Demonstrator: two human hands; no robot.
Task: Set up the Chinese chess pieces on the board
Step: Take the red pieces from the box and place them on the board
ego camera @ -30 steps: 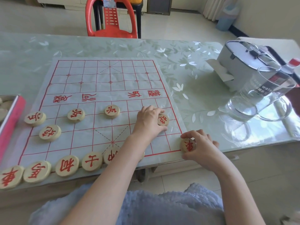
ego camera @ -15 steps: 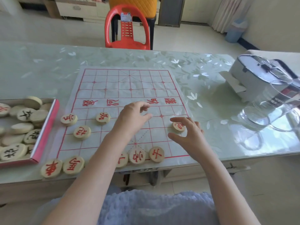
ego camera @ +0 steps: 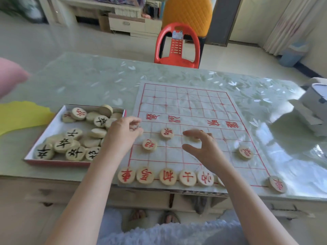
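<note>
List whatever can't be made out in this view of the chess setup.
Head view:
- Left hand: motion blur hides whether its curled fingers pinch anything.
- Round wooden piece under the right hand: fingers hide its character.
- Sixth near-row wooden piece: mostly covered by the right forearm.
- White box: cut off by the right edge.

We see a red plastic chair (ego camera: 177, 48) on the pale glossy floor (ego camera: 53, 48) well beyond the right hand (ego camera: 203, 149), an orange quilted panel (ego camera: 187, 15) behind it, a low white drawer cabinet (ego camera: 134, 25) beyond the left hand (ego camera: 122, 137), cream curtains (ego camera: 286, 23) and a blue bin (ego camera: 292, 53) far right.
</note>
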